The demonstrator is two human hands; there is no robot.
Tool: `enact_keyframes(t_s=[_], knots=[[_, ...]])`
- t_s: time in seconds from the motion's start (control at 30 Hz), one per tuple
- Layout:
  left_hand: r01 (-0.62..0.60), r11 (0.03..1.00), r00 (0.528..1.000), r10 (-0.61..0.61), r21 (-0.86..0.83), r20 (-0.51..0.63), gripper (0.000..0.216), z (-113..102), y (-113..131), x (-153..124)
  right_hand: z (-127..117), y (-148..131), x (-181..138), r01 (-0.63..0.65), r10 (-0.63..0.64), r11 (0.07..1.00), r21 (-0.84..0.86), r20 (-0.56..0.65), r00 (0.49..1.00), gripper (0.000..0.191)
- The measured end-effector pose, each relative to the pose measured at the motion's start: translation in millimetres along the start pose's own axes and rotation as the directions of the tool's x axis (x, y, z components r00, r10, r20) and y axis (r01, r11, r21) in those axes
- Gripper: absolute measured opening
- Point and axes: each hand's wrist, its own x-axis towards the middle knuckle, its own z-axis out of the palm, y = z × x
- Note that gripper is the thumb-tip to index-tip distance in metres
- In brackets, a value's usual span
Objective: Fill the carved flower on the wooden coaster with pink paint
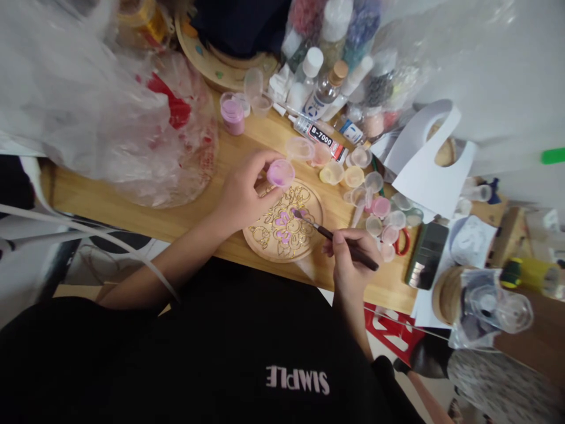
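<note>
A round wooden plaque (311, 203) with raised gold outlines of flowers lies on the table in front of me. Several petals near its middle are coloured purple. My right hand (353, 256) grips a paintbrush (353, 250) with a dark handle, its tip at a petal near the centre. In my left hand (247, 191) is a small plastic cup (281, 173) of purple paint, pinched between thumb and fingers above the plaque's upper left edge.
Several small paint cups (354, 176) stand right of the plaque, near red-handled scissors (401, 241) and a dark phone (426, 254). Behind lie a B-7000 glue tube (322, 138), bottles (324, 91) and a purple paint jar (232, 115). A plastic bag (145, 135) covers the table's left part.
</note>
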Motion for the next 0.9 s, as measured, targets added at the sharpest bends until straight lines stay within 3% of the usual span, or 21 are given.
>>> enact_keyframes(t_s=[0.43,0.6,0.9], knots=[[-0.034,0.999,0.999,0.034,-0.007,-0.009,0.036,-1.3,1.6,1.0,-1.4,-1.1,-2.4,-0.006,0.006,0.999,-0.049,-0.001,1.000,0.027],[-0.119,0.988,0.993,0.116,-0.100,-0.037,0.034,-0.6,0.8,1.5,-0.6,-2.1,-2.1,-0.014,0.013,0.997,-0.070,-0.005,1.000,0.026],[-0.022,0.999,1.000,0.022,-0.030,-0.001,0.038,-1.6,2.6,0.3,-1.1,-2.6,-1.0,0.021,-0.022,0.996,-0.088,-0.011,1.000,0.031]])
